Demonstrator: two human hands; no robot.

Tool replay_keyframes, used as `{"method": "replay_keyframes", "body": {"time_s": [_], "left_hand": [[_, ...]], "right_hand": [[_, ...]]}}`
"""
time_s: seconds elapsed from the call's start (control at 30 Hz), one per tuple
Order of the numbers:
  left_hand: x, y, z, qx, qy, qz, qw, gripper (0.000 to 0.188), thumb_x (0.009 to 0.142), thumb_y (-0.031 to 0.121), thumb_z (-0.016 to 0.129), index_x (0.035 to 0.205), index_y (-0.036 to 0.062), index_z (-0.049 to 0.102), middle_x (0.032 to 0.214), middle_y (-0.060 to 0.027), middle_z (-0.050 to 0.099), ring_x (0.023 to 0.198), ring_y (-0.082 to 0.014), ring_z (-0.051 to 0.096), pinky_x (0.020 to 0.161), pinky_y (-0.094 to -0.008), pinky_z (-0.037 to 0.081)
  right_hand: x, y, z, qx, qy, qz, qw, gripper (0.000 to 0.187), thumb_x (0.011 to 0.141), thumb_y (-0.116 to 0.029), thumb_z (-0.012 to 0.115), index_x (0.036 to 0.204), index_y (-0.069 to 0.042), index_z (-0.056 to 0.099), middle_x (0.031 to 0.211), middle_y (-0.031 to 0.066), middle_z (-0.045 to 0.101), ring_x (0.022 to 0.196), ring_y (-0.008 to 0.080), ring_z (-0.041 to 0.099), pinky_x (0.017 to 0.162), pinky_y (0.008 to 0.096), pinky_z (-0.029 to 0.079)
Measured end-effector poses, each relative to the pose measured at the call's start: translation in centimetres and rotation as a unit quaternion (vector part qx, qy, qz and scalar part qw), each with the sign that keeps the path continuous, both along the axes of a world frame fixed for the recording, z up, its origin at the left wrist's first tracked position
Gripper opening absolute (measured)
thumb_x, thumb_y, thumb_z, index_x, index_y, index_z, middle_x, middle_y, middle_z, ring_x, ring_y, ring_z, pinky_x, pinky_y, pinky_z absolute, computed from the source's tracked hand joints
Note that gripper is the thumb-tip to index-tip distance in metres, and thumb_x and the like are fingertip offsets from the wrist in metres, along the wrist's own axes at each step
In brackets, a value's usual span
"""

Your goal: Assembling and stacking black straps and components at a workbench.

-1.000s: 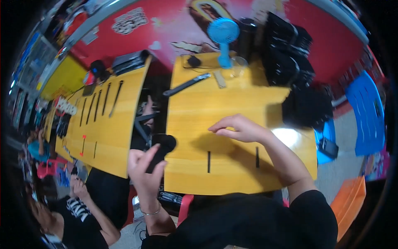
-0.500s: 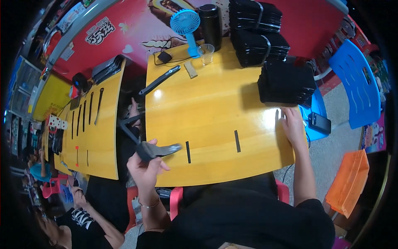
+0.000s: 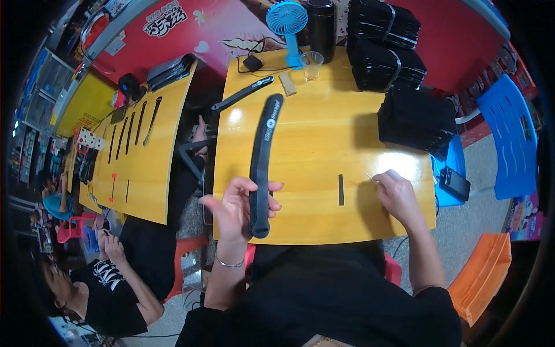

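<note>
My left hand [image 3: 238,207] holds a long, curved black strap [image 3: 263,156] by its lower end, and the strap reaches up over the yellow table [image 3: 312,144]. My right hand [image 3: 396,194] rests at the table's right front, fingers pinched on something thin and pale that is too small to make out. A short black strip [image 3: 340,189] lies flat on the table just left of that hand. A second long black strap [image 3: 243,93] lies at the far left of the table.
Stacks of black flat goods [image 3: 399,69] fill the table's far right. A blue fan [image 3: 287,23], a black bottle [image 3: 321,23] and a clear cup [image 3: 312,62] stand at the back. A black phone [image 3: 455,183] lies on a blue chair. Another person [image 3: 110,283] sits lower left by a second yellow table [image 3: 144,156].
My left hand has raised the black strap, now stretched long over the table. My right hand has slid left from the table's right edge to beside the short black strip.
</note>
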State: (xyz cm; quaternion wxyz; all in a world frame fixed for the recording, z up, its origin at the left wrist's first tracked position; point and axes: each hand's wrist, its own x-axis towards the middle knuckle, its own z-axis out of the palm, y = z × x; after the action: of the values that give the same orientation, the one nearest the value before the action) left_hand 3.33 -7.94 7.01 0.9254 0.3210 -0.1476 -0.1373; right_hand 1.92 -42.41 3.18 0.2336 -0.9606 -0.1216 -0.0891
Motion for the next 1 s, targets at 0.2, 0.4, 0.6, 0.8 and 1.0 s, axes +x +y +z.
{"method": "replay_keyframes", "body": {"time_s": [0.2,0.4,0.6,0.8,1.0], "left_hand": [[-1.3,-1.7,-0.2,0.134,0.024,0.095,0.986,0.044,0.095,0.008,0.047,0.135,0.01,0.03,0.123,-0.0314,0.05,0.087,-0.0252,0.067,0.075,-0.0322,0.057],[-1.6,-5.2,0.5,0.098,0.066,0.182,0.976,0.064,0.094,0.004,0.05,0.144,0.0148,0.013,0.133,-0.0231,0.044,0.115,-0.0322,0.055,0.098,-0.0428,0.047],[-1.7,-5.5,-0.6,0.12,0.067,0.14,0.981,0.041,0.093,0.003,0.051,0.132,-0.0011,0.037,0.127,-0.0189,0.051,0.121,-0.0276,0.05,0.1,-0.0379,0.044],[-2.0,-4.7,-1.6,0.143,0.081,0.164,0.973,0.037,0.092,0.002,0.052,0.127,0.0033,0.039,0.124,-0.0193,0.053,0.113,-0.028,0.056,0.094,-0.0386,0.05],[-1.6,-5.2,-1.1,0.097,0.084,0.227,0.965,0.039,0.09,-0.001,0.055,0.125,0.0061,0.038,0.116,-0.0158,0.055,0.112,-0.034,0.056,0.087,-0.0424,0.055]], "right_hand": [[0.5,6.5,4.0,0.198,0.001,0.013,0.98,0.012,0.08,-0.002,0.058,0.091,-0.002,0.062,0.083,0.0132,0.059,0.077,0.0291,0.061,0.063,0.0352,0.049],[-0.6,12.6,5.3,0.361,0.088,0.088,0.924,0.03,0.076,-0.007,0.069,0.105,-0.003,0.06,0.08,0.0047,0.06,0.049,0.0076,0.038,0.047,0.0229,0.033],[-0.5,14.1,4.0,0.38,0.057,0.096,0.918,0.041,0.07,-0.011,0.077,0.106,-0.003,0.06,0.085,0.0027,0.063,0.048,0.005,0.031,0.044,0.0212,0.029],[0.2,13.8,3.8,0.347,-0.047,0.141,0.926,0.031,0.08,-0.002,0.063,0.111,-0.002,0.062,0.086,0.009,0.065,0.056,0.0154,0.055,0.053,0.0257,0.042],[-0.5,13.6,4.0,0.295,-0.008,0.12,0.948,0.039,0.083,0.009,0.051,0.119,-0.004,0.06,0.079,0.0133,0.066,0.064,0.0216,0.062,0.06,0.0292,0.049]]}}
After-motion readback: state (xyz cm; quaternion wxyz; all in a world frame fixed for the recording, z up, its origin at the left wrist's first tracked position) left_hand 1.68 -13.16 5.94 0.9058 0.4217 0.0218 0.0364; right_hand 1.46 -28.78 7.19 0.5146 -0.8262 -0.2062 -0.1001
